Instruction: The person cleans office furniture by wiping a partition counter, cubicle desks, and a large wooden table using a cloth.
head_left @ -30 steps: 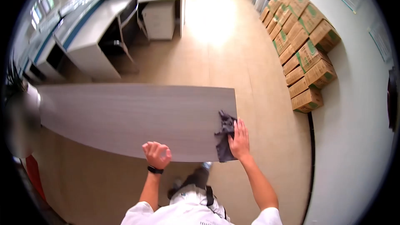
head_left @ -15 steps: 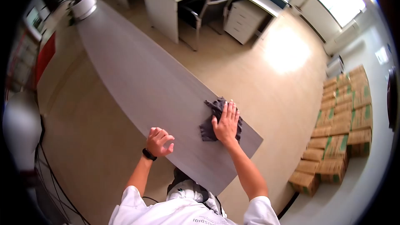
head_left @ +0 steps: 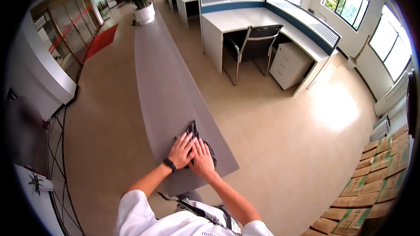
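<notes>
A dark grey cloth (head_left: 193, 128) lies bunched on the long grey tabletop (head_left: 168, 78), close to its near end. Both hands are on it, side by side and touching. My left hand (head_left: 181, 150), with a black band at the wrist, rests on the cloth's left part with its fingers extended. Pressed flat on the right part is my right hand (head_left: 201, 159), fingers stretched forward. The palms hide much of the cloth.
A potted plant in a white pot (head_left: 145, 14) stands at the tabletop's far end. Beyond the right edge are a black chair (head_left: 260, 39), a white desk (head_left: 245, 19) and a drawer cabinet (head_left: 290, 64). Cardboard boxes (head_left: 380, 170) are stacked at the lower right.
The view has turned left along the tabletop. My right hand and the cloth have moved inward from the end edge, and my left hand has come down onto the cloth.
</notes>
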A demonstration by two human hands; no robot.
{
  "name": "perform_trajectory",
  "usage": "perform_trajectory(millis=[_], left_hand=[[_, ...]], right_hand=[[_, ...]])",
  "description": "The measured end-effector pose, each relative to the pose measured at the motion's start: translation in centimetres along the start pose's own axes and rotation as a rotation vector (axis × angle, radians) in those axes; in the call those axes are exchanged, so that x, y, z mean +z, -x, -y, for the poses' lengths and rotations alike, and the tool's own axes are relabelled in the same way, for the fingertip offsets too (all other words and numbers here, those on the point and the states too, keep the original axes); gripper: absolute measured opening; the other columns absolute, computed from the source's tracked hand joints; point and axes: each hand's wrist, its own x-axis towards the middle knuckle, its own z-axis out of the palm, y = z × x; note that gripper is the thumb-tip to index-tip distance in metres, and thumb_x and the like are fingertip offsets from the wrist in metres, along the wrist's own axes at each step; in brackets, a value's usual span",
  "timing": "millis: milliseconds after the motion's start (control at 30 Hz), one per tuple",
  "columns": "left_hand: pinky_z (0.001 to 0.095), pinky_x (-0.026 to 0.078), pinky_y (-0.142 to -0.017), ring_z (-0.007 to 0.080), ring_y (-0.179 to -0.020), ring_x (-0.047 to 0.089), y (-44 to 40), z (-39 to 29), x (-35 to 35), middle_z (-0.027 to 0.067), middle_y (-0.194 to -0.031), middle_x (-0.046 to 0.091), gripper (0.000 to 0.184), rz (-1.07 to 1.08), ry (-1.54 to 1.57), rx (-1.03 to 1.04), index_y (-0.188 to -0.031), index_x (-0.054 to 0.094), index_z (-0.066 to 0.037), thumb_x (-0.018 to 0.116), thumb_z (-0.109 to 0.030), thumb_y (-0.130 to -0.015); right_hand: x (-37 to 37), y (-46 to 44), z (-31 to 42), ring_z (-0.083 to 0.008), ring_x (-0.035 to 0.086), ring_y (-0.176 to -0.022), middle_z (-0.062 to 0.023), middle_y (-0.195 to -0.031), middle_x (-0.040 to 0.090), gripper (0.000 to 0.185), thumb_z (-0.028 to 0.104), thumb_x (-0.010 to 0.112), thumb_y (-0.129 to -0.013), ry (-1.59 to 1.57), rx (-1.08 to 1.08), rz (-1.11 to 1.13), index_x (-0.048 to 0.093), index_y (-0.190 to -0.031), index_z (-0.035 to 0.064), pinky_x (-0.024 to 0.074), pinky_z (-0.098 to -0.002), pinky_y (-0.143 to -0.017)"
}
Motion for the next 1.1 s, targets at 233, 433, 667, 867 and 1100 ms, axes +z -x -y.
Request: perform_trajectory(millis=[233, 433, 667, 867, 1100], left_hand=[[0.0533, 0.017, -0.110, 0.0360, -0.134, 0.026, 0.4, -6.5, 2.1, 0.0151, -0.145, 0.031, 0.057, 0.008, -0.107, -0.158, -0.137, 0.040, -0.008, 0.036, -0.043, -0.092], [0.0532, 0.017, -0.110, 0.0358, -0.135, 0.025, -1.3, -6.3, 2.4, 0.0144, -0.146, 0.031, 0.058, -0.009, -0.095, -0.246, -0.137, 0.039, -0.009, 0.036, -0.045, -0.090], [0.0528, 0.020, -0.109, 0.0324, -0.133, 0.030, -6.2, -3.6, 2.2, 0.0112, -0.143, 0.037, 0.057, -0.135, -0.122, -0.314, -0.132, 0.046, -0.012, 0.043, -0.043, -0.085], [0.0523, 0.019, -0.110, 0.0325, -0.134, 0.029, -11.5, -1.8, 0.5, 0.0116, -0.142, 0.038, 0.059, -0.127, -0.115, -0.404, -0.132, 0.046, -0.010, 0.046, -0.043, -0.083], [0.0513, 0.021, -0.110, 0.0302, -0.134, 0.030, -16.4, 1.4, 0.2, 0.0095, -0.143, 0.037, 0.060, -0.209, -0.169, -0.592, -0.134, 0.045, -0.011, 0.048, -0.044, -0.084]], right_hand=[[-2.7, 3.9, -3.2, -0.0274, 0.026, -0.138, -0.0160, -0.146, 0.033, 0.064, 0.035, 0.049, -0.086, 0.060, -0.100, -0.001, 0.035, -0.138, -0.0008, 0.0198, -0.0413, -0.113], [-3.0, 1.9, -5.0, -0.0304, 0.029, -0.136, -0.0176, -0.144, 0.036, 0.062, 0.034, 0.046, -0.088, 0.053, -0.194, -0.017, 0.037, -0.137, -0.0028, 0.0213, -0.0435, -0.111], [-3.9, -4.2, -7.7, -0.0281, 0.024, -0.139, -0.0146, -0.146, 0.032, 0.058, 0.031, 0.044, -0.090, 0.003, -0.274, 0.066, 0.035, -0.138, 0.0012, 0.0185, -0.0448, -0.113], [-6.1, -10.1, -10.0, -0.0259, 0.016, -0.142, -0.0113, -0.151, 0.024, 0.064, 0.035, 0.044, -0.091, -0.084, -0.298, 0.202, 0.026, -0.144, 0.0044, 0.0151, -0.0526, -0.112], [-5.4, -18.5, -12.7, -0.0275, 0.011, -0.143, -0.0109, -0.153, 0.017, 0.069, 0.038, 0.046, -0.090, -0.021, -0.413, 0.348, 0.021, -0.146, 0.0072, 0.0153, -0.0547, -0.111]])
